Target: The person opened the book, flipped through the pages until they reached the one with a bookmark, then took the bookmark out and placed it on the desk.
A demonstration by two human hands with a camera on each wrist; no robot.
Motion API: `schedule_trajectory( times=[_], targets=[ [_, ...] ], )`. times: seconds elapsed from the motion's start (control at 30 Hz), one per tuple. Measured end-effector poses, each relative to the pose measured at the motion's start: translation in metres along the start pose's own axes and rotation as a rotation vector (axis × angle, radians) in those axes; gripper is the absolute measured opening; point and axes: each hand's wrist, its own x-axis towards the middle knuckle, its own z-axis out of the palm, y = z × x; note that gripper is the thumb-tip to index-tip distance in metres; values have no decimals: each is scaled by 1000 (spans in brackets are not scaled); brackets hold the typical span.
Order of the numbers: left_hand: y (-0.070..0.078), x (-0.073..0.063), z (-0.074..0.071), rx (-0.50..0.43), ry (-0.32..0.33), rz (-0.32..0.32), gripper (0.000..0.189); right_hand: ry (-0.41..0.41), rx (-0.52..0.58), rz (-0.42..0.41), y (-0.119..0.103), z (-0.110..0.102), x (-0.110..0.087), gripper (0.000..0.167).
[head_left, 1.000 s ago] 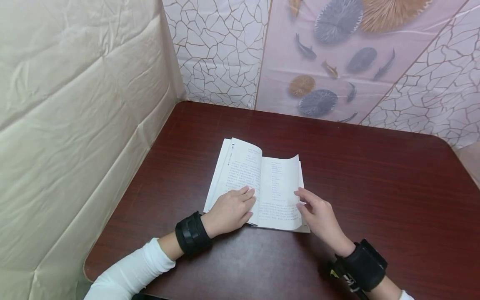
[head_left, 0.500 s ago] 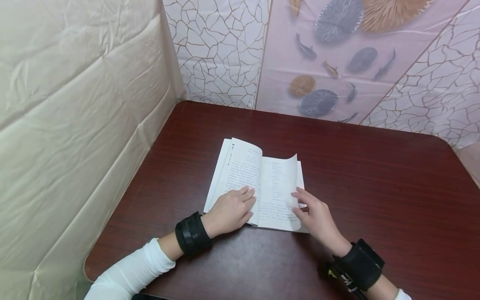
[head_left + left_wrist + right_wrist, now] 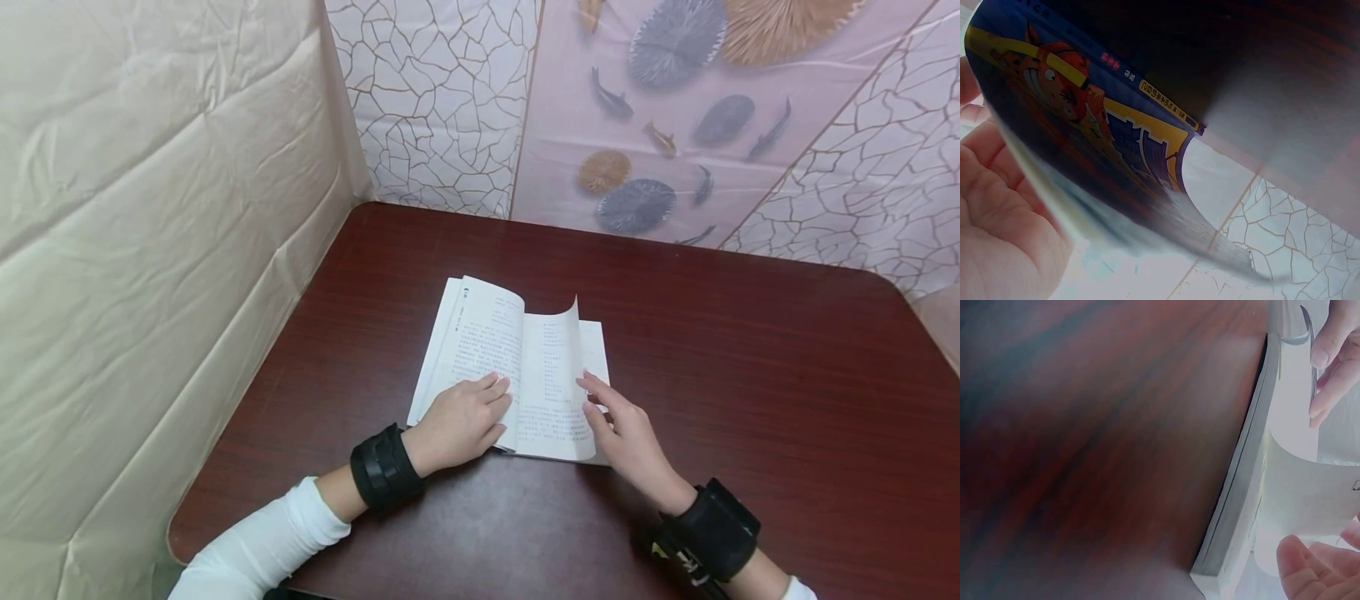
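An open paperback book (image 3: 491,329) with printed text lies on the table. The left hand (image 3: 459,421) rests with extended fingers on its left page, near the gutter. One right-side leaf (image 3: 557,375) stands lifted and curled toward the gutter, baring part of the page (image 3: 594,346) beneath. My right hand (image 3: 630,433) is at this leaf's outer edge, thumb and index finger apart. In the right wrist view, the right fingertips (image 3: 1291,550) are beside the bent leaf, above the thick page block (image 3: 1238,506). The left wrist view shows the bowed, colourful cover (image 3: 1060,81) with a cartoon figure.
The dark red-brown wooden table (image 3: 750,375) extends around the book. A cream cloth (image 3: 165,250) hangs along the left side, and a patterned sheet (image 3: 442,108) is behind the far edge. Both wrists wear black straps (image 3: 386,467).
The right hand has moved a little left, and the leaf has bent further up and toward the gutter, baring more of the page beneath. The left hand has stayed in place.
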Motion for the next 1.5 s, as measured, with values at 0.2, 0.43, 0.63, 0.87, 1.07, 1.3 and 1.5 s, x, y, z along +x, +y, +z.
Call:
schedule_trajectory(
  times=[0.2,0.43,0.63,0.87,1.07,1.3,1.5],
  targets=[
    [0,0,1,8,3,3,34,-37,57,25,-2,0,0,42],
    [0,0,1,15,10,9,33,-92,153,96,-8,1,1,51],
    [0,0,0,17,-3,1,33,-119,219,123,-16,2,1,45],
    [1,1,0,18,0,0,33,-158,243,84,-24,5,-2,46],
    [1,1,0,8,13,2,33,-221,183,0,-25,13,-4,49],
    [1,1,3,-17,92,1,31,-327,116,-90,-27,23,-4,55],
    [1,-2,7,-102,183,13,31,-353,0,-145,-29,27,-4,57]
  ],
)
